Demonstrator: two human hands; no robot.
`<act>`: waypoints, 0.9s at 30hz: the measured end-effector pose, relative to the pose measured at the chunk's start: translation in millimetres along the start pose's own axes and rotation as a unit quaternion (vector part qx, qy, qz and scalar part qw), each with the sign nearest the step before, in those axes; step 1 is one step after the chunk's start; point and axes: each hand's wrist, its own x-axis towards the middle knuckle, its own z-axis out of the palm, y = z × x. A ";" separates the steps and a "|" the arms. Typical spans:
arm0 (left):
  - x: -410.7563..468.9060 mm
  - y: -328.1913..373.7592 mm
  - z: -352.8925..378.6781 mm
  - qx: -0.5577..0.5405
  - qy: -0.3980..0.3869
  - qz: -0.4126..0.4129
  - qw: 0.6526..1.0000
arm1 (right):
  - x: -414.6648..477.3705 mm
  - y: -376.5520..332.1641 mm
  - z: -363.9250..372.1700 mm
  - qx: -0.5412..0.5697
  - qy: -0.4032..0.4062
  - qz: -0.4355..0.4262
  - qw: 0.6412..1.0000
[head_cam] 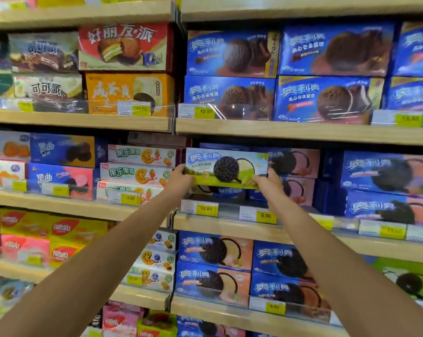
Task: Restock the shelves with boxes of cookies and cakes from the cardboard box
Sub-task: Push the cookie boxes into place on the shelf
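Restocking in the biscuit aisle: we are holding a green-and-blue cookie box (226,167) by its two short ends at the mouth of a middle shelf (229,223). Our left hand (181,177) is curling round one end and our right hand (268,183) is gripping the other, both arms reaching well forward. The box is sitting level between our palms, face toward us, right over a low stack of boxes (220,190) lying directly under the grip; whether it is touching them we cannot tell. Just beyond our right hand, pink cookie boxes (296,164) are standing two high. Just outside our left hand, white fruit-biscuit boxes (137,171) are piling three high. Below the grip, yellow price tags (205,208) are running along the shelf's front edge.

By our reading, the job is looking well along. The rows above, below and to either side of our hands are showing full fronts, while the slot under our grip is standing lower than its neighbours. Setting this box down and letting go is the step waiting to be done. The cardboard box is lying out of view, so we cannot tell how much stock is waiting.
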 end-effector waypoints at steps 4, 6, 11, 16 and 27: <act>53.9 -11.3 18.3 0.033 -0.001 0.003 0.999 | 25.6 10.2 5.8 -0.013 -0.004 -0.021 1.000; 109.0 -38.9 28.4 0.030 0.021 0.000 0.999 | 38.9 12.7 9.4 0.002 -0.015 -0.031 0.999; 105.4 -17.6 39.2 0.003 0.055 0.039 0.998 | 72.0 13.3 29.4 -0.002 -0.053 -0.040 0.998; 113.4 -16.7 50.5 0.011 0.055 0.070 0.996 | 120.8 33.2 45.2 -0.021 -0.049 -0.047 0.997; 117.1 -17.5 67.7 0.204 -0.065 0.021 0.977 | 102.9 18.9 44.1 -0.061 -0.017 -0.061 0.996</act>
